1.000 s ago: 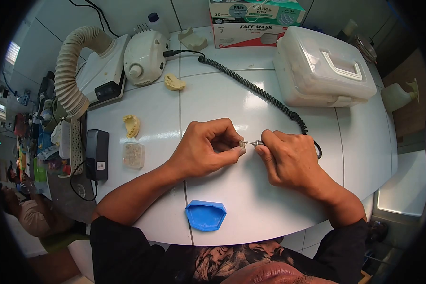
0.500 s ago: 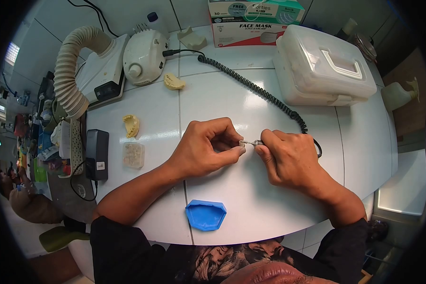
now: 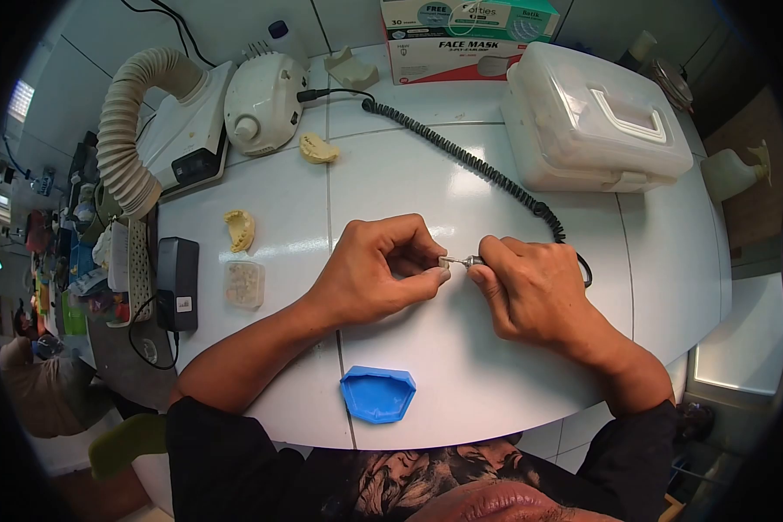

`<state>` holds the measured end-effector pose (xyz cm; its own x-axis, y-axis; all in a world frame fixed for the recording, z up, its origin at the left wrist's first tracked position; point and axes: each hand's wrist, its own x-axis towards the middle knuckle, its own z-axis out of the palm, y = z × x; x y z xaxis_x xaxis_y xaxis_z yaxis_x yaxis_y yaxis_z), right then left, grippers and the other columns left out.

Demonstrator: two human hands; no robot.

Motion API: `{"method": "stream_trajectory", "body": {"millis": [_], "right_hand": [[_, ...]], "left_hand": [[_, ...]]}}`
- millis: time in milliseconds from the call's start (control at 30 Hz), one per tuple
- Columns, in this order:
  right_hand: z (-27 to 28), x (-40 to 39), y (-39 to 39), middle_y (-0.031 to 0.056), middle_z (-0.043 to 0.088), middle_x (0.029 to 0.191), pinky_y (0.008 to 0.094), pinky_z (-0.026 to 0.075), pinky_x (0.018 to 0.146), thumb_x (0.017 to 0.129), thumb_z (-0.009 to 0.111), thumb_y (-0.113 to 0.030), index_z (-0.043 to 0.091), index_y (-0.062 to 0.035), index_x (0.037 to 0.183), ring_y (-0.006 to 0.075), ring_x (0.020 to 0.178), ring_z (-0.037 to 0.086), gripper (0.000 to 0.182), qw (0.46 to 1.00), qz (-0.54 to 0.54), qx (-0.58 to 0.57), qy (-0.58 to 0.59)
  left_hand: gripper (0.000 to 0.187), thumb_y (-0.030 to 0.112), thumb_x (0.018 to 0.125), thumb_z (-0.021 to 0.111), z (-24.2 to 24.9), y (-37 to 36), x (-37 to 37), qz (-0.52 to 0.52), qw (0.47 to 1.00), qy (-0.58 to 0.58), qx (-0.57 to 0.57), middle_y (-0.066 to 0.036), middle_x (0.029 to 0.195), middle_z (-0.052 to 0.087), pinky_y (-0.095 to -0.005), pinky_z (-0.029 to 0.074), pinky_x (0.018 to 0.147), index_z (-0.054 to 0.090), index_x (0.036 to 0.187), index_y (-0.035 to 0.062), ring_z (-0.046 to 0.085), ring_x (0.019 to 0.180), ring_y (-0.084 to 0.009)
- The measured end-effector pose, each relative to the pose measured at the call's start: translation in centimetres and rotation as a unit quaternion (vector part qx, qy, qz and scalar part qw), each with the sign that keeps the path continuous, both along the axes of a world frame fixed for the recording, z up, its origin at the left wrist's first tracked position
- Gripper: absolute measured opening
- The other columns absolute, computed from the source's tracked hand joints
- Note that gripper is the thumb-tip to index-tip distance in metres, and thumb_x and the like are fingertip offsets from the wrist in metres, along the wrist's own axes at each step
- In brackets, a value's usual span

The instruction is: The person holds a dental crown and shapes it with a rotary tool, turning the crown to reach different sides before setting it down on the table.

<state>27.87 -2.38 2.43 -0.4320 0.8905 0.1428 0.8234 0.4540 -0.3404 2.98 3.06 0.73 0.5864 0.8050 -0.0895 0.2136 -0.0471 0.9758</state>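
Note:
Over the middle of the table, my left hand pinches a small pale piece between thumb and fingertips. The piece is mostly hidden, too small for me to tell its kind. My right hand is closed around a rotary handpiece, whose thin bur points left and meets the piece, or comes very close to it. A black coiled cord runs from behind the right hand to a white drill control unit. Nearer my body lies a blue tray-like mould.
Yellowish dental casts and a small clear box lie left of my hands. A black adapter and a hose stand further left. At the back are mask boxes and a white case. A person sits at far left.
Both hands keep almost the same pose, with the bur at the pale piece. The person at far left has shifted position, and the green chair there has moved slightly right.

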Motion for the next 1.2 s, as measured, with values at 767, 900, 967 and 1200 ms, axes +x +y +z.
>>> {"method": "stream_trajectory", "body": {"millis": [767,900,967,1200], "right_hand": [[0.20,0.15,0.02,0.0132,0.068,0.071,0.0479,0.048,0.049,0.107,0.063,-0.032,0.063,-0.0052,0.089,0.0378,0.054,0.066,0.032,1.000,-0.003,-0.010,-0.004],[0.02,0.10,0.01,0.0136,0.069,0.071,0.0478,0.048,0.049,0.108,0.063,-0.032,0.063,-0.0052,0.089,0.0376,0.054,0.066,0.033,1.000,-0.002,-0.005,-0.003],[0.08,0.04,0.04,0.0139,0.069,0.072,0.0479,0.048,0.049,0.108,0.063,-0.032,0.063,-0.0052,0.088,0.0377,0.054,0.066,0.033,1.000,-0.004,-0.004,0.001],[-0.01,0.11,0.05,0.0136,0.068,0.069,0.0482,0.048,0.049,0.107,0.064,-0.033,0.063,-0.0051,0.088,0.0379,0.054,0.066,0.034,1.000,-0.002,0.002,0.003]], "left_hand": [[0.018,0.006,0.091,0.084,-0.27,-0.05,-0.03,0.001,1.000,-0.006,-0.003,-0.009,0.098,0.077,-0.0269,0.062,0.084,0.072,0.100,-0.0038,0.074,0.091,-0.0121],[0.018,0.006,0.091,0.084,-0.26,-0.02,-0.03,0.001,1.000,-0.004,0.001,-0.008,0.097,0.076,-0.0265,0.062,0.083,0.072,0.100,-0.0036,0.074,0.090,-0.0117],[0.018,0.006,0.091,0.084,-0.17,-0.01,-0.02,0.000,1.000,-0.002,0.001,-0.008,0.097,0.076,-0.0263,0.062,0.082,0.072,0.100,-0.0036,0.073,0.089,-0.0116],[0.019,0.007,0.090,0.085,-0.19,0.00,0.00,0.000,1.000,0.002,0.005,-0.008,0.097,0.076,-0.0267,0.062,0.082,0.072,0.100,-0.0036,0.074,0.089,-0.0120]]}}
